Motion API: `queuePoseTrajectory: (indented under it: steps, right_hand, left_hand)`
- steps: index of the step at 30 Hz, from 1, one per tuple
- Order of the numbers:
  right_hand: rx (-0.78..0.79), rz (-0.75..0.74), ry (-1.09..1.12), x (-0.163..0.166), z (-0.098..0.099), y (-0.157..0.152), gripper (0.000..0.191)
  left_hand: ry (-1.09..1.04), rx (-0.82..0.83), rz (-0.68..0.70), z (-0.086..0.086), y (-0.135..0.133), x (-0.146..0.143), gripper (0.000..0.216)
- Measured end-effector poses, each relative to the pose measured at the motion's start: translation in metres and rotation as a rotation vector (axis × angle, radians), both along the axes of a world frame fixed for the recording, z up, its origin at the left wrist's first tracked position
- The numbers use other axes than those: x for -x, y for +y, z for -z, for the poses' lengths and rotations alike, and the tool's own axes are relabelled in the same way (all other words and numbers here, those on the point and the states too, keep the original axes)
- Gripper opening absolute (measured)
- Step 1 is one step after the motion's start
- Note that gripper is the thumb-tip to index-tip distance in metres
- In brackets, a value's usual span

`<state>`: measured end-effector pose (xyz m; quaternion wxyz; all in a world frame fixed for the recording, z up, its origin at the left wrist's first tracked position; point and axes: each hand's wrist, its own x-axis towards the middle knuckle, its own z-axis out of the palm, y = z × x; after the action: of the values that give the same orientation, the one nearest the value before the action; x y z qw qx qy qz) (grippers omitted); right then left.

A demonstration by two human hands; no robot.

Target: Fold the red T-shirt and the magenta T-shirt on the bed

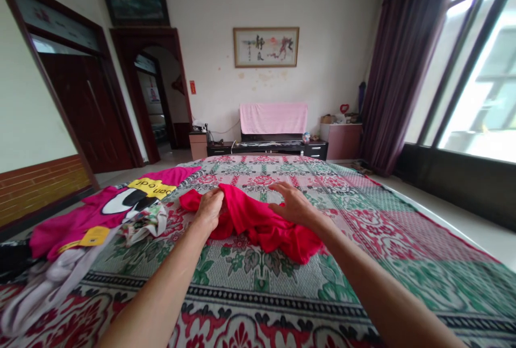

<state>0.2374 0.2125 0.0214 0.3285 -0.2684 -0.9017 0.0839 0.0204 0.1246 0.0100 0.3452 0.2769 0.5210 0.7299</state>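
Observation:
A bright red piece of clothing [258,224] lies crumpled in the middle of the patterned bedspread [258,278]; its exact kind does not show. My left hand [210,208] is closed on its left part, lifting a fold of the cloth. Over the right part of the cloth, my right hand [296,205] is open, thumb and fingers apart. Whether its palm side touches the fabric I cannot tell. The underside of the red cloth is hidden.
Left on the bed lies a heap of clothes: a pink garment with a cartoon print [92,208], a floral cloth [147,223] and a pale grey one [60,278]. Beyond the bed stands a low black cabinet [316,150] beside a pink cloth [274,118]. A purple curtain [397,68] hangs right.

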Motion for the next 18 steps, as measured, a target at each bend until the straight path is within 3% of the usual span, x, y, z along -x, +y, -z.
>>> queuePoseTrajectory:
  steps: [5, 9, 10, 14, 18]
  right_hand:
    - [0.064, -0.093, 0.000, 0.028, 0.015, -0.025, 0.065]
    - [0.223, -0.067, 0.031, 0.034, 0.027, -0.021, 0.018]
    - [0.306, -0.063, 0.053, 0.034, 0.029, -0.018, 0.015]
    - [0.677, -0.013, 0.380, 0.030, 0.024, -0.001, 0.011]
    - [0.865, 0.043, 0.774, 0.016, 0.004, 0.011, 0.006]
  left_hand:
    - [0.084, -0.053, 0.126, -0.008, -0.004, -0.015, 0.012]
    - [0.233, -0.097, 0.295, -0.013, -0.007, -0.026, 0.021]
    - [0.311, -0.084, 0.331, -0.013, -0.008, -0.024, 0.027]
    - [0.800, 0.089, 0.392, -0.013, -0.014, 0.000, 0.064]
    - [1.240, 0.421, 0.441, -0.007, -0.022, 0.033, 0.093]
